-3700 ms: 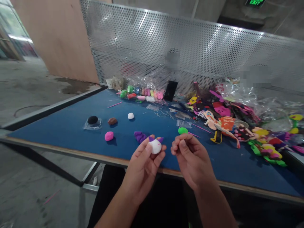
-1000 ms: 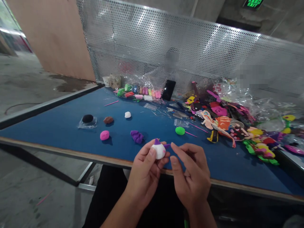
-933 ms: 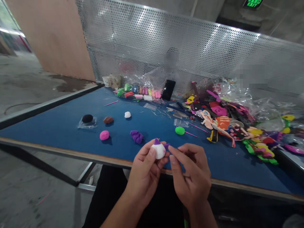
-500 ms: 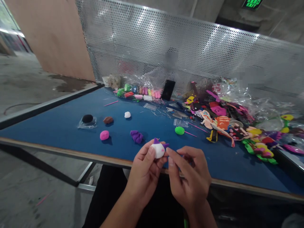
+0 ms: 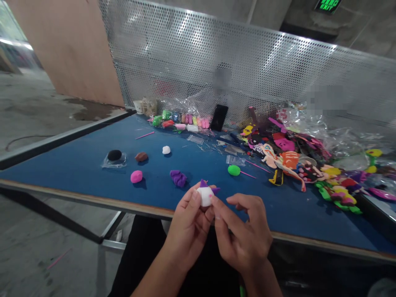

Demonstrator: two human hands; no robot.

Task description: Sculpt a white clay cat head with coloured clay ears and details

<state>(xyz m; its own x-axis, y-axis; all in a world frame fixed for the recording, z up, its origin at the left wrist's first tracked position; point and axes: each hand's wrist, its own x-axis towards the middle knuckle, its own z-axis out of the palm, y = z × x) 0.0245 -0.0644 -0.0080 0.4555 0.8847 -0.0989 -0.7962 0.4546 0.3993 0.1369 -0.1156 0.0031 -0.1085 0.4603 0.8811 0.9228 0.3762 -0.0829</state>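
Because the worktop (image 5: 77, 152) stretches wide to either side of me, with a heap of coloured figures (image 5: 291, 159) along its right, a piece that rolled that way could get lost or scuffed among them. Near the front edge, I have both hands close together. My left hand (image 5: 191, 225) grips a white ball (image 5: 204, 199), thumb on its left side and fingers behind and below; too tight a squeeze might flatten what looks like soft clay. My right hand (image 5: 247, 235) reaches its forefinger to the ball's right side, thumb just below; whether they pinch anything I cannot tell. A hard push there could leave a fingerprint, or twist the ball loose and send it down past the near edge. Farther off lies a purple lump (image 5: 178, 178), with a green lump (image 5: 234, 170) to its right and a pink lump (image 5: 136, 177) to its left, all apart from my hands. Of the ball's two ears, the left purple ear (image 5: 203, 183) stands upright and the right purple ear (image 5: 215, 191) leans outward, so I judge that one likelier to bend if a knuckle catches it. Smallest is a pink spot (image 5: 211, 195) by my forefinger, which a careless rub might smear.
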